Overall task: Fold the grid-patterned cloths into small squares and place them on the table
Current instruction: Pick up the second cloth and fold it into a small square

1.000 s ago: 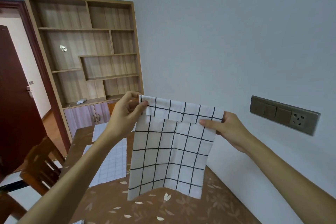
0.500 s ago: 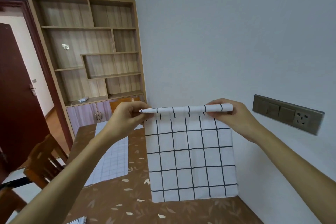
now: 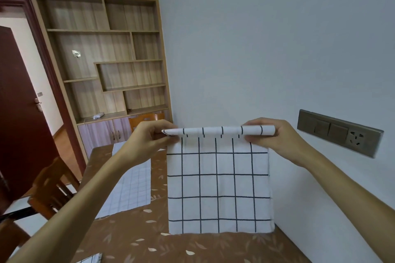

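A white cloth with a wide black grid (image 3: 218,186) hangs flat in the air above the brown leaf-patterned table (image 3: 192,247). Its top edge is folded over into a narrow band. My left hand (image 3: 149,136) pinches the top left corner and my right hand (image 3: 275,134) pinches the top right corner. The cloth's lower edge hangs close to the tabletop. A second cloth with a finer grey grid (image 3: 130,186) lies spread flat on the table to the left, partly hidden by my left forearm. A corner of another grid cloth (image 3: 92,259) shows at the bottom edge.
A wall with a switch and socket panel (image 3: 339,132) runs along the table's right side. Wooden chairs (image 3: 51,188) stand at the left and at the far end (image 3: 147,118). A wooden shelf unit (image 3: 104,57) and a dark red door (image 3: 19,117) are behind.
The cloth went from hanging skewed with its top flap loose to hanging square and taut. Both hands drew apart and levelled, and the top edge now lies in a tight band.
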Available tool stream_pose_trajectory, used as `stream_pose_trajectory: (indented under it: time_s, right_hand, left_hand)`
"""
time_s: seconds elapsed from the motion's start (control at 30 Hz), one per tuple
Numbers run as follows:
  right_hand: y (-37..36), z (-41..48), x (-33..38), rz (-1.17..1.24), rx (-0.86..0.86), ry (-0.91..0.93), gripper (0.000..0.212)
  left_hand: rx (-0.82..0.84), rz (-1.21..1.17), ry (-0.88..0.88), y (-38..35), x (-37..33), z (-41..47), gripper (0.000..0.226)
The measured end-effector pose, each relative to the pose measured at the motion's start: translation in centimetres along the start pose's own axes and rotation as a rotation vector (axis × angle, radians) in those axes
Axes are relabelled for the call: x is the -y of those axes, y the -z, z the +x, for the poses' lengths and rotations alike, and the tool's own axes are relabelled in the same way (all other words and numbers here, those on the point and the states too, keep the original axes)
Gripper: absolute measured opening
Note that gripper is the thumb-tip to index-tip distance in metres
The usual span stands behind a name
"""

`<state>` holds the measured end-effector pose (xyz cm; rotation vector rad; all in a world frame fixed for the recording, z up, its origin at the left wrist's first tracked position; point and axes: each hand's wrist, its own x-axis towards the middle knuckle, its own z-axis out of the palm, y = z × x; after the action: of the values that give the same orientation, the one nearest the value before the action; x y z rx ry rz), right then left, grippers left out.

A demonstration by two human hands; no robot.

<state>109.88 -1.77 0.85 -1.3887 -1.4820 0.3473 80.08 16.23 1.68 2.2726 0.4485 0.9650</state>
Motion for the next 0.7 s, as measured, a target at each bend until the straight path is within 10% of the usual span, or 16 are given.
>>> stream_pose_trajectory:
  time_s: [0.3,0.57,0.7]
  right_hand:
    - [0.9,0.1,-0.8,-0.14,-0.031,0.047,0.06]
    - [0.1,0.1,0.8,0.096,0.058,0.011,0.044]
    - [-1.8,0.6,2.5,0.023,0.089,0.102,0.017]
  left_hand:
    - [-0.009,-0.061,-0.028,0.8,-0.1,-0.1,0.051]
    - [0.092,-0.056,0.125,-0.1,-0.5,0.3,0.025]
    - [0.264,0.191,0.078,-3.1,-1.3,1.5,0.05]
